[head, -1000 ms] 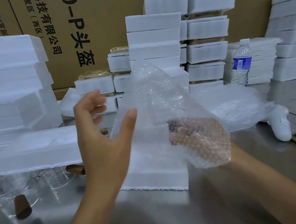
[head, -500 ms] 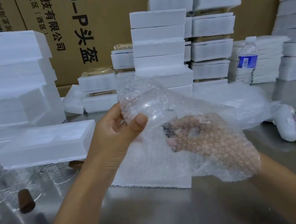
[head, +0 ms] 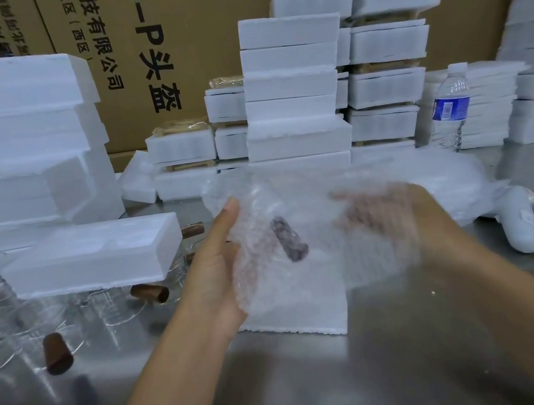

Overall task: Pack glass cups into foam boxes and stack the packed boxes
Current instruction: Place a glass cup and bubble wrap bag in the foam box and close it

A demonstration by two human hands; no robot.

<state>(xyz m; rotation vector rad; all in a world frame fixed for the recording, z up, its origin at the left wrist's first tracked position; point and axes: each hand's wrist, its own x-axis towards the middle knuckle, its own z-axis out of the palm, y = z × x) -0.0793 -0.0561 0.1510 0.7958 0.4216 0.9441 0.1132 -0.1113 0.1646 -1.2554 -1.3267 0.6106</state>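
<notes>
One bundle of bubble wrap [head: 275, 201] held over a low foam box [head: 297, 319] lying on the steel table [head: 320, 385]. Shows through its bubbles a tilted dark brown piece [head: 289, 239], the same colour as the handles on the glass cups [head: 34, 323] lying at the left of the table. Left hand [head: 215, 269] gripping the bundle's left edge, thumb upright on the near face, fingers hidden behind. Right hand [head: 395, 214] at the bundle's right side, blurred and partly veiled by wrap; cannot tell whether clasped or loose. Among the cups, an open foam tray [head: 93, 256]. Behind, stacked foam boxes [head: 293, 87], a water bottle [head: 451, 109] at the right, printed cardboard cartons [head: 180, 24] at the back.
</notes>
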